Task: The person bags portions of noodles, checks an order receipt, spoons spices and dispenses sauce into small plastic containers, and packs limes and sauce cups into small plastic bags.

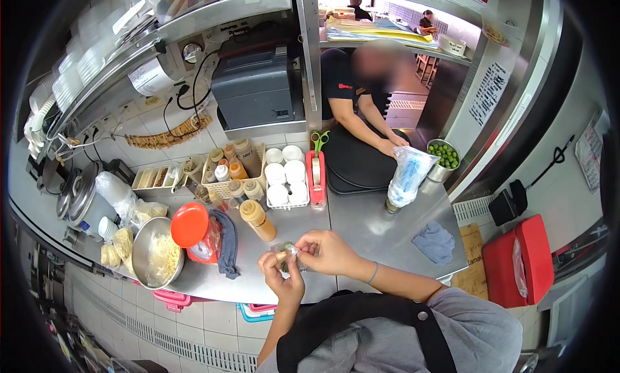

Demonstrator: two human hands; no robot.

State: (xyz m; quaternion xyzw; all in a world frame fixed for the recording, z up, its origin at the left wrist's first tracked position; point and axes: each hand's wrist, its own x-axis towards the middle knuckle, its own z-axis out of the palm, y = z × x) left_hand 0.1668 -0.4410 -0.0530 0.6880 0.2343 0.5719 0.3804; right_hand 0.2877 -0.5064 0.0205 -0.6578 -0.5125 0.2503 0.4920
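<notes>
Over the front part of the steel counter, my left hand (282, 277) and my right hand (328, 252) meet around a small clear plastic bag (288, 247). Fingers of both hands pinch at its gathered top. Something darker shows in the bag, but its contents are too small to make out. Just beyond my left hand stands a squeeze bottle (258, 220) of tan sauce, apart from my fingers. To its left lie a dark blue cloth (227, 244) and a red lid (190, 224) over a red container.
A steel bowl of noodles (157, 253) stands left. Behind are a sauce basket (219, 186), white containers (285, 169) and a red tape dispenser (316, 179). Across the counter, a person reaches over black trays (355, 156) to a plastic-wrapped bundle (410, 173). Right: limes (444, 155), grey cloth (434, 242).
</notes>
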